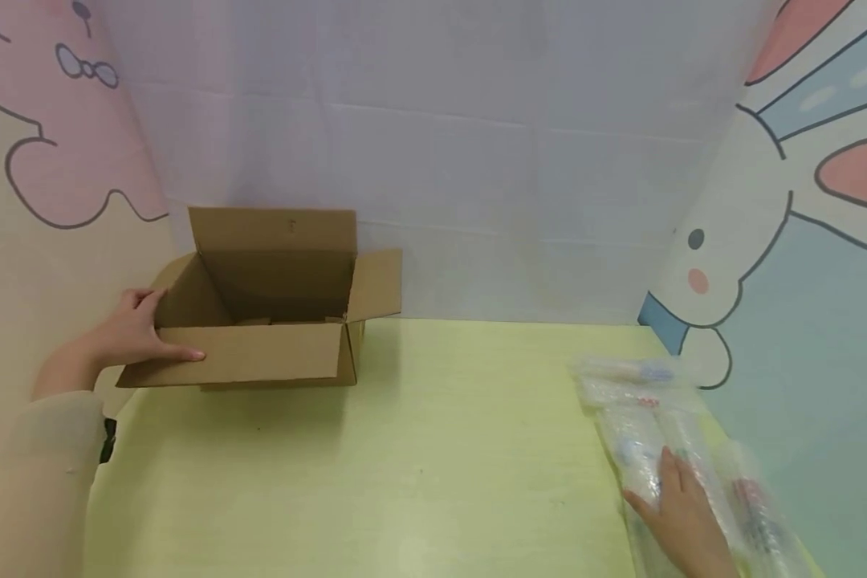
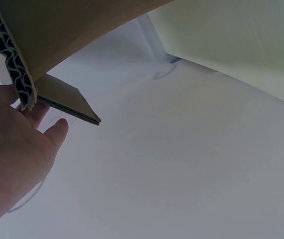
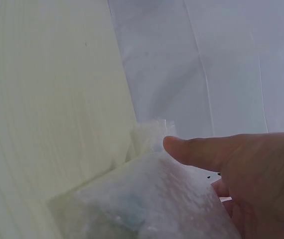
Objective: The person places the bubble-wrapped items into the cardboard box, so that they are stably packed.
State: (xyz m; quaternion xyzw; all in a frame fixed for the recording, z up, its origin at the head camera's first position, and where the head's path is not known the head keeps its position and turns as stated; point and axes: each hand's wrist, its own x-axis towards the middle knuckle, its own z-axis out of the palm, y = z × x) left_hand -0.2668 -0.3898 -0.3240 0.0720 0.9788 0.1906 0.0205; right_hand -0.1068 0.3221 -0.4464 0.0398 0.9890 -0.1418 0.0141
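Observation:
An open cardboard box (image 1: 267,353) stands at the back left of the table, its flaps folded outward. My left hand (image 1: 133,331) grips its front left corner, thumb along the front flap and fingers at the left flap. In the left wrist view, the hand (image 2: 12,144) is right at the cut edge of the cardboard (image 2: 82,30). On the right lie several bubble-wrapped packages (image 1: 632,441). My right hand (image 1: 682,518) rests over the middle ones with its fingers extended. In the right wrist view, its thumb (image 3: 197,152) reaches over the bubble wrap (image 3: 157,199).
A yellow-green table (image 1: 433,449) spreads between the box and the packages. One bubble-wrapped package (image 1: 621,369) lies crosswise at the back of the pile, another (image 1: 762,514) near the right edge. Behind hangs a pale sheet (image 1: 477,177); walls with cartoon drawings flank both sides.

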